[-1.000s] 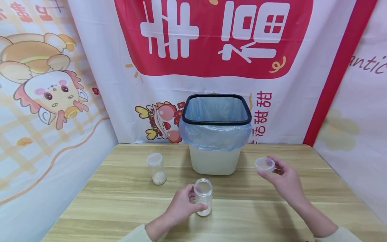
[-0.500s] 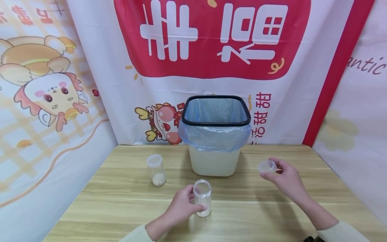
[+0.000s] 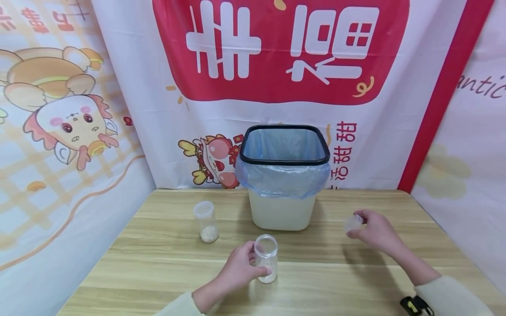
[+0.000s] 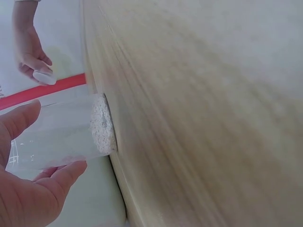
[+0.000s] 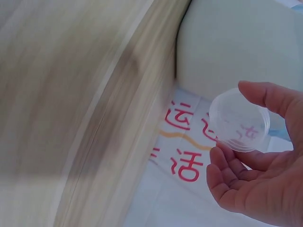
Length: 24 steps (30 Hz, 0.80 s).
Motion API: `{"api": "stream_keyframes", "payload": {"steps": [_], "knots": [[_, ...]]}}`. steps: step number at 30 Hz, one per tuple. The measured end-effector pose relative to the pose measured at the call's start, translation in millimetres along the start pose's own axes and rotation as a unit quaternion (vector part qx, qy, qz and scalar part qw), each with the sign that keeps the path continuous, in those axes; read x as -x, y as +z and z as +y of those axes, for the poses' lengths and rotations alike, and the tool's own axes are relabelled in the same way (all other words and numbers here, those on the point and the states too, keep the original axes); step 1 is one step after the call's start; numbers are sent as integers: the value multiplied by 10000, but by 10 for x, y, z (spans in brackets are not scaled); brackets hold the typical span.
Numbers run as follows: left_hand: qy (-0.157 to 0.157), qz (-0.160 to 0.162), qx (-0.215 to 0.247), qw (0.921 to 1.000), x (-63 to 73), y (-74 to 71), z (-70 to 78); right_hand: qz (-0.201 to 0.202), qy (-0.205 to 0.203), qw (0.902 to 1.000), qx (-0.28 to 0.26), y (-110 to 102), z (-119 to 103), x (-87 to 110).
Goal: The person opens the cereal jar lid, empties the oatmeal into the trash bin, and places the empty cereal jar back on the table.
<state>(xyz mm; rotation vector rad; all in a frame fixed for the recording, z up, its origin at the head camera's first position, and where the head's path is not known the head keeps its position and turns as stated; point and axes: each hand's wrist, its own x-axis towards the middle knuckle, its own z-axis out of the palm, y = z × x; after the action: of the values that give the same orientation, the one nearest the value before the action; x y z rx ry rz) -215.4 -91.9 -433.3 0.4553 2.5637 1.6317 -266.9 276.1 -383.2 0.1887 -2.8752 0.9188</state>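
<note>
A clear plastic jar point(image 3: 266, 254) without a lid stands upright on the table, white grains in its bottom. My left hand point(image 3: 241, 267) grips it from the left side, thumb across the front; the left wrist view shows the grains point(image 4: 102, 124) through the wall. Out to the right, my right hand point(image 3: 375, 230) pinches a translucent round lid point(image 5: 239, 120) by its rim between thumb and fingers, tilted and held above the table. A second clear jar point(image 3: 206, 222), also with white grains at its bottom, stands at the left back.
Behind the jars stands a pale bin point(image 3: 281, 210) with a black rim and a blue bag liner folded over its edge. The wood-grain table point(image 3: 158, 272) ends at printed cloth hangings point(image 3: 166, 145) at the back and sides.
My right hand has moved slightly right and turned the lid from nearly flat to steeply tilted. The left hand and both jars stay where they were.
</note>
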Motion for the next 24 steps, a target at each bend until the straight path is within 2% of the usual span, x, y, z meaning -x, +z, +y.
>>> {"api": "stream_keyframes", "payload": {"steps": [13,19,24], "knots": [[22,-49,-258,9997,-4,-11,17,-326,-215,9938,1036,13,218,-157],[27,-78,-317,9995,-1,-20,31,-458,-210,9912,1228,23,291,-179],[60,-98,-315,9994,-3,-19,25,-752,-148,9889,1271,38,340,-190]]}}
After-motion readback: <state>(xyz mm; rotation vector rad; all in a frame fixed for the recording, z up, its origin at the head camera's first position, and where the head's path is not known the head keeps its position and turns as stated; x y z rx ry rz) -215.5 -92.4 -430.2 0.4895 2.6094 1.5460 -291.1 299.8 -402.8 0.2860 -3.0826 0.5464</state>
